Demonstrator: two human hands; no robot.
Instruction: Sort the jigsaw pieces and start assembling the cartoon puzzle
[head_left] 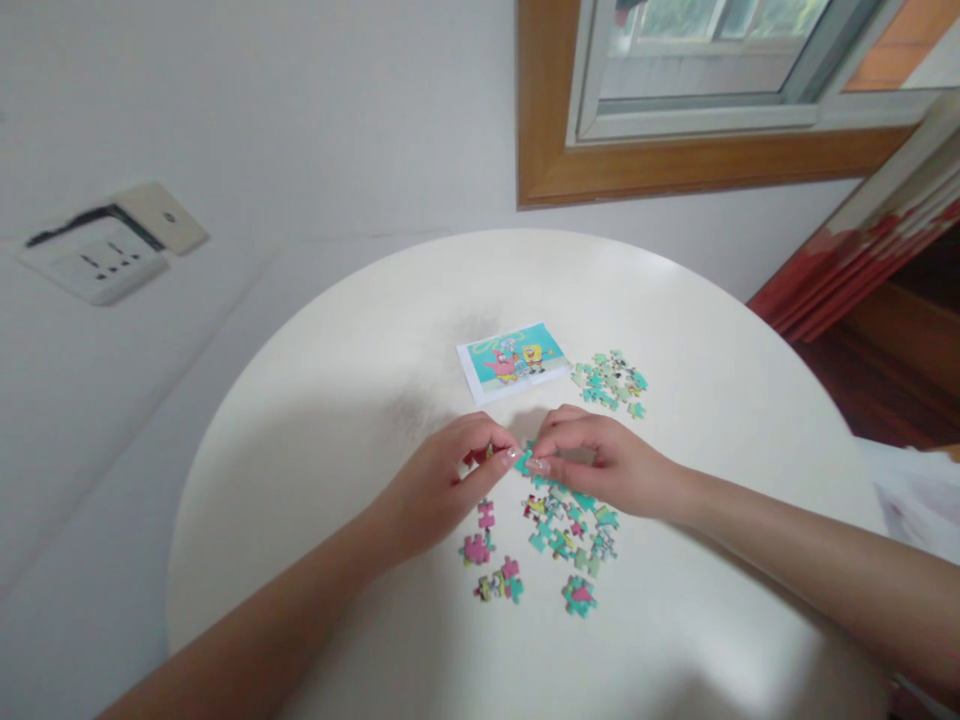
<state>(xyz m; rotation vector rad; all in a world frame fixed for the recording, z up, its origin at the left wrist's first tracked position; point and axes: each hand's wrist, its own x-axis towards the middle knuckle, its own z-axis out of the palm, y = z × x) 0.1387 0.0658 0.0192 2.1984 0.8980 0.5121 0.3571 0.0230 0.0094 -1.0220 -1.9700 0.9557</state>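
A teal jigsaw puzzle piece (524, 460) is pinched between my two hands, above the middle of the table. My left hand (461, 465) grips its left side with thumb and forefinger, while my right hand (600, 458) pinches it from the right; the fingers partly cover it. Below my right hand lies a loose heap of puzzle pieces (559, 530) in teal, yellow and pink. Pink pieces (475, 549) sit near my left wrist, with a joined yellow and pink group (499, 583) under them. A teal and pink cluster (579, 596) lies apart to the right.
Beyond my hands lies a cartoon picture card (516, 362) with a white border. Another pile of pieces (609, 382) is to its right. The round white table (315, 400) stands against a wall with a socket (105, 255) and a window (705, 90); a red curtain (855, 260) hangs at right.
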